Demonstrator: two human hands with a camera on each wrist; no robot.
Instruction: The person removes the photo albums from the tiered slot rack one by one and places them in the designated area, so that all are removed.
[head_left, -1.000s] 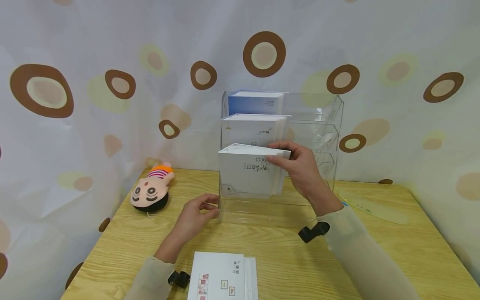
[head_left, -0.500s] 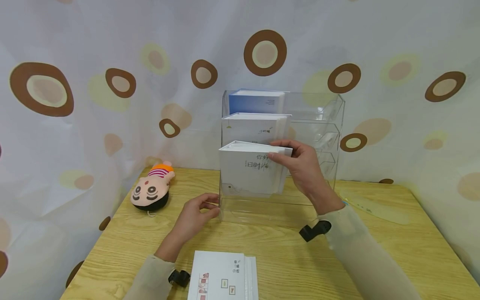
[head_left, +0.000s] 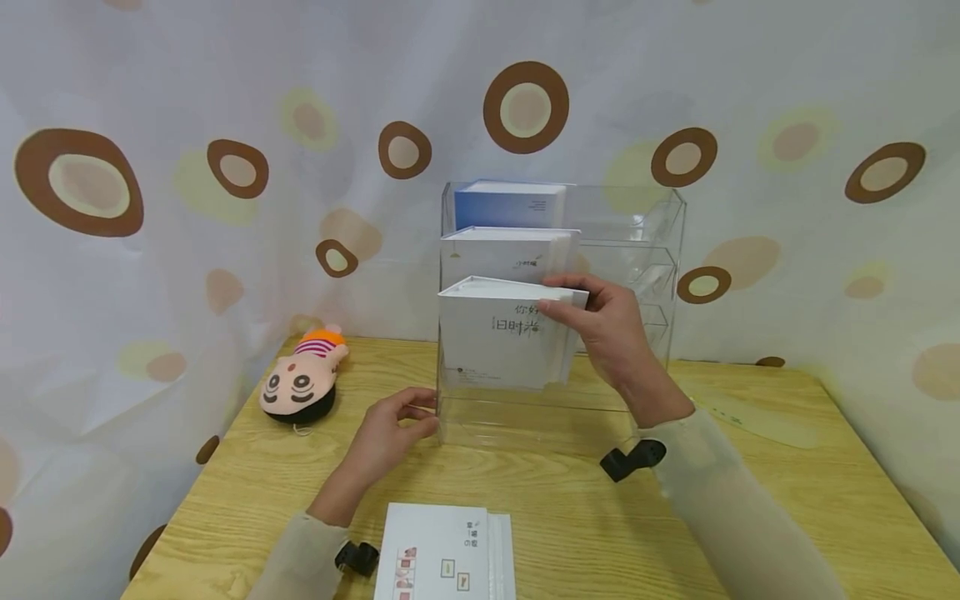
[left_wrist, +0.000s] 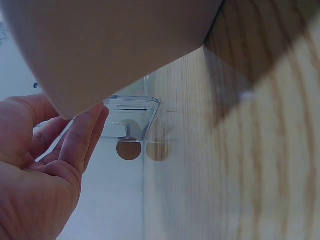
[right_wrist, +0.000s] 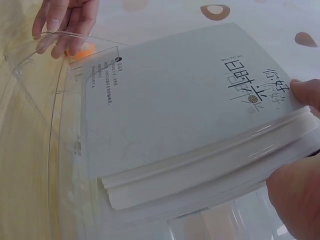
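My right hand (head_left: 611,329) pinches the upper right edge of a white photo album (head_left: 487,350) with dark Chinese lettering, thumb on its front cover. In the right wrist view the album (right_wrist: 165,110) stands in the front of a clear acrylic rack (head_left: 630,217), its thick page edges showing. My left hand (head_left: 386,437) is at the rack's lower left side, fingertips right at the clear wall, fingers fairly straight. Behind the held album stand another white album (head_left: 487,258) and a blue-and-white one (head_left: 510,204) in higher tiers.
Another white album (head_left: 435,542) lies flat at the table's front, beside my left wrist. A plush doll (head_left: 303,379) lies at the left. A flat translucent yellowish piece (head_left: 757,419) lies on the right of the wooden table (head_left: 750,500). A spotted cloth (head_left: 337,83) hangs behind.
The album in my right hand has risen slightly, its right end tipping up and moving a little right. My left hand has stayed at the rack's side.
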